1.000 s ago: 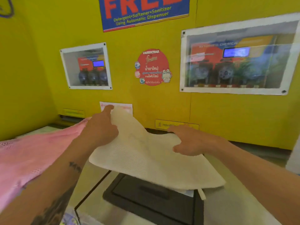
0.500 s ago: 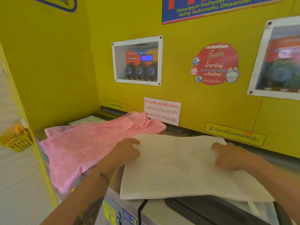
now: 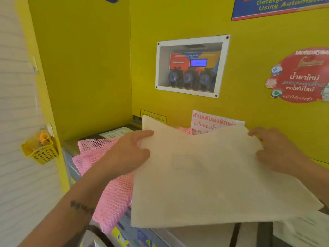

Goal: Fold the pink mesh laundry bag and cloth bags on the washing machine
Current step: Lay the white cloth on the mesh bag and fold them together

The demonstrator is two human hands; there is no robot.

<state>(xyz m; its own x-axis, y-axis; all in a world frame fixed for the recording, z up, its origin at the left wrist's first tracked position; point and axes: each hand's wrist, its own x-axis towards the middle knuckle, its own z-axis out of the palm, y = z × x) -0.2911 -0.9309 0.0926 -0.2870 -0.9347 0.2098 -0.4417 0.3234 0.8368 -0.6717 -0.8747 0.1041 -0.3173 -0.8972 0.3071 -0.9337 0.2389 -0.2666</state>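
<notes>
Yellow wall basket with orange item; hands' grip on cream cloth bag.

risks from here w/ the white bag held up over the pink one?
1. The white cloth bag is held only by its far corners, left hand and right hand; a slipped grip likely drops it crooked.
2. It overlaps the pink mesh bag, which hangs over the washing machine front edge and could be dragged off.
</notes>
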